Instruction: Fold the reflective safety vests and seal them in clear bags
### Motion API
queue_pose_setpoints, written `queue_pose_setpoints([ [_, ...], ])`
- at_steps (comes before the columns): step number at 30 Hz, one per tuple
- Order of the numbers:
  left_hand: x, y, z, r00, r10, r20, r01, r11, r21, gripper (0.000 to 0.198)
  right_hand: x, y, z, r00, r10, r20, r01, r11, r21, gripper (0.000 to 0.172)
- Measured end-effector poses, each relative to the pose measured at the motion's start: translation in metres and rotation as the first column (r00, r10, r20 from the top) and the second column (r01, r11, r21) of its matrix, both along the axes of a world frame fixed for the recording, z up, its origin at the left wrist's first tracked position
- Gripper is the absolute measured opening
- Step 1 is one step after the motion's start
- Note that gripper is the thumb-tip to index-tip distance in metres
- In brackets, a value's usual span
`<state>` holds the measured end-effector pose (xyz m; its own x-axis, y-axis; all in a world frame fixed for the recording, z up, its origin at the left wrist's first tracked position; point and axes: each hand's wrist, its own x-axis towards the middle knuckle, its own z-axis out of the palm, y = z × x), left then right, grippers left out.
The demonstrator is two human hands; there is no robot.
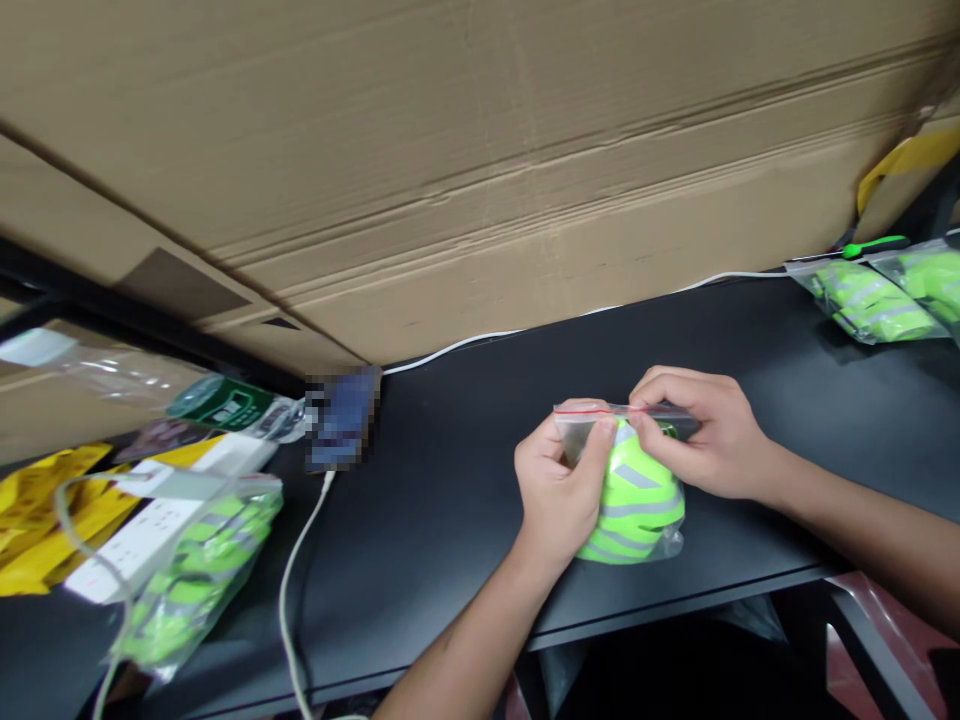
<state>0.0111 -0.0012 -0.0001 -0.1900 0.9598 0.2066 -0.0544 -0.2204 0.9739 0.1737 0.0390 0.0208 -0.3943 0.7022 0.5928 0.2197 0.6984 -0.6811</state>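
A clear zip bag (pixel 639 500) with a red seal line holds a bundle of neon-green fabric with grey reflective stripes. It is held just above the front part of the dark table. My left hand (pixel 562 480) grips the bag's upper left, thumb across the front near the seal. My right hand (pixel 701 425) pinches the top edge between thumb and index finger, right of the middle. Both hands are closed on the bag's mouth. Whether the seal is pressed together along its whole length I cannot tell.
Bagged green bundles lie at the back right (pixel 870 300) and at the left (pixel 206 570). Also at left are a white power strip (pixel 142 545), yellow packets (pixel 52 510), a plastic bottle (pixel 217 400) and a blurred-out phone-like thing (pixel 343 418) on a white cable (pixel 289 590). Cardboard (pixel 480 180) walls the back.
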Motion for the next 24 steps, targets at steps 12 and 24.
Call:
queue_pose_setpoints([
  [12,-0.0003,0.0013,-0.0002,0.989,-0.068,0.129,0.071,0.997,-0.018,0.015,0.0007,-0.0010,0.0055,1.000,0.013,-0.008,-0.013,1.000,0.027,0.008],
  [24,0.0003,-0.0014,0.0036,0.999,0.039,0.033,-0.043,0.992,0.123,0.015,0.0077,0.0034,0.0107,0.999,0.052,0.017,-0.050,0.994,-0.092,0.005],
])
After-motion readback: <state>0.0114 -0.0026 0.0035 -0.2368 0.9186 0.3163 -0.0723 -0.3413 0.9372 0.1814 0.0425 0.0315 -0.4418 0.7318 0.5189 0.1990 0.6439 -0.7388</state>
